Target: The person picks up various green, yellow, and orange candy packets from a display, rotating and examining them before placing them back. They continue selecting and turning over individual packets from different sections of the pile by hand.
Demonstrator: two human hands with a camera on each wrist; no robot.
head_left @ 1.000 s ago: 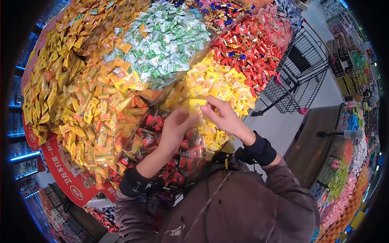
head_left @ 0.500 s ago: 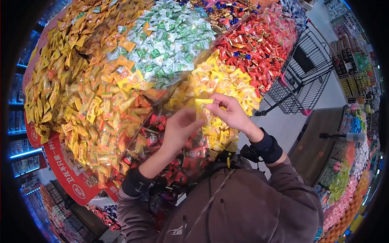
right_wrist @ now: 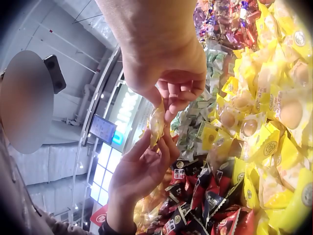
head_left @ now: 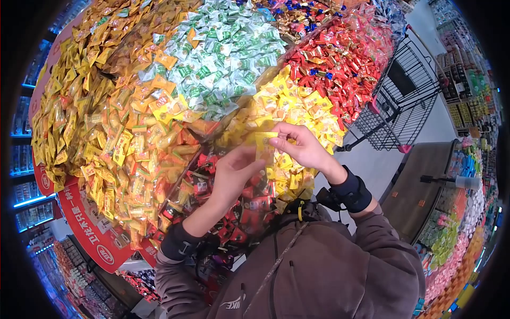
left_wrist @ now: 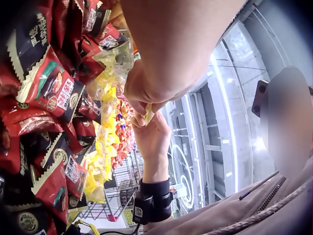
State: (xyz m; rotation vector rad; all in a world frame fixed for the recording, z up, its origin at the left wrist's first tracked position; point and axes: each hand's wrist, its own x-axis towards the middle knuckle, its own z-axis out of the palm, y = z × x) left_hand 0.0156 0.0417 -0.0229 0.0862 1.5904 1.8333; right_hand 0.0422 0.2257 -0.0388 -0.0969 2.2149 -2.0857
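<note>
Both hands hold one small yellow wrapped candy (head_left: 265, 142) above the sweets. The right hand (head_left: 306, 149) pinches its upper edge between thumb and fingers. From the other side the left hand (head_left: 234, 170) grips it with thumb and fingertips. In the right wrist view the packet (right_wrist: 156, 122) stands between the two hands, the right hand (right_wrist: 168, 63) above and the left hand (right_wrist: 142, 169) below. Only a sliver of the packet (left_wrist: 149, 113) shows between the fingers in the left wrist view. Yellow candies (head_left: 295, 106) and red-and-black packets (head_left: 228, 223) lie beneath the hands.
Green-and-white candies (head_left: 212, 58) and red ones (head_left: 340, 64) lie in heaps farther back, orange-yellow ones (head_left: 138, 159) at the left. A black wire shopping cart (head_left: 396, 101) stands at the right, near a brown-sided display (head_left: 417, 191). A red printed sign (head_left: 90, 228) edges the stand.
The hands stay together on the packet, with slight shifts of the fingers. The head view has shifted a little, so the heaps and cart appear farther right.
</note>
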